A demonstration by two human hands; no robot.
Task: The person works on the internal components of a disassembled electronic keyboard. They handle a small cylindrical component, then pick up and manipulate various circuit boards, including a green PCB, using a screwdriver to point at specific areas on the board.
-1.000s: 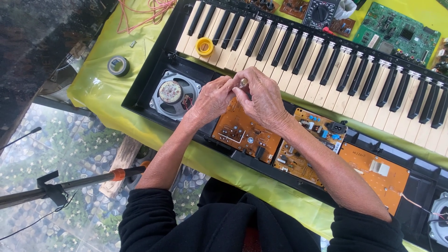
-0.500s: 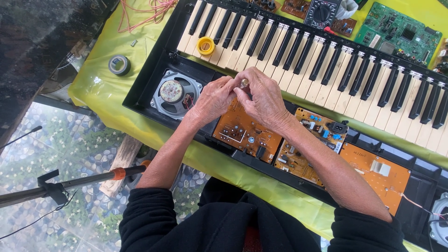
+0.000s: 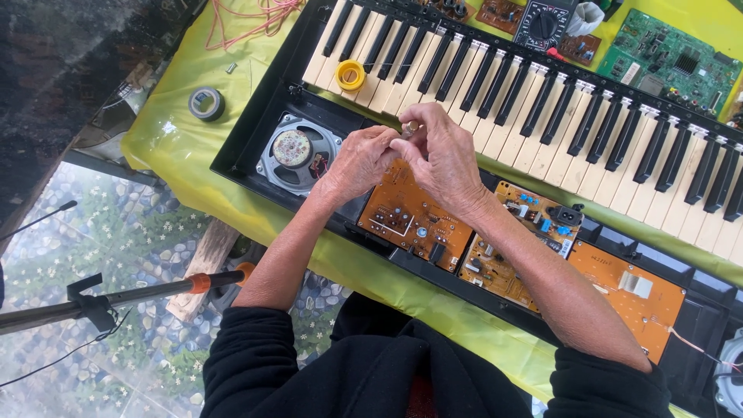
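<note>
both hands pinching a tiny part together: left hand (image 3: pixel 357 161) + right hand (image 3: pixel 443 155) | over the opened keyboard (image 3: pixel 542 101), near the orange circuit board (image 3: pixel 414 217) | step looks like fiddling with that small piece, can't tell what it is

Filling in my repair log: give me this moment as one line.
left hand and right hand: together pinching a small part | over: orange circuit board in opened keyboard | beside: speaker | on keys: yellow ring

Yellow tape roll (image 3: pixel 350 74) sitting on the far-left keys, grey tape roll (image 3: pixel 207 104) on the yellow-green cloth (image 3: pixel 178 170) further left, red wire (image 3: pixel 240 19) beyond it, green circuit board (image 3: pixel 669 56) far right.
</note>
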